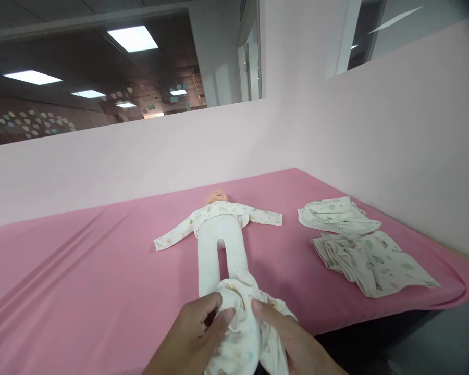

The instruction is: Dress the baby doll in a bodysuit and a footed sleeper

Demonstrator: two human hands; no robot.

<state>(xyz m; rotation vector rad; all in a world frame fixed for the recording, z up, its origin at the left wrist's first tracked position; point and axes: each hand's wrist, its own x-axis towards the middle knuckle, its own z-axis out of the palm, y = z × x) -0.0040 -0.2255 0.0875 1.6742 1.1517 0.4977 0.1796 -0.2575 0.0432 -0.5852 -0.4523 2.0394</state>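
Observation:
A baby doll (218, 196) lies on its back on a pink-covered table, head at the far end and arms spread in a printed long-sleeved top (214, 209). White leggings (210, 250) cover its legs. At the near end, white baby pants (238, 344) with small prints are bunched around its lower legs; the feet are hidden. My left hand (197, 328) pinches the cloth on the left side between thumb and fingers. On the right side my right hand (279, 328) grips the same cloth, thumb on top.
Two folded printed cloth pieces, one farther back (338, 216) and one nearer (375, 263), lie on the pink sheet (82, 291) to the right. White walls (140, 166) rise behind and at the right, with a window (101, 62) above. The table's edge drops off at front right.

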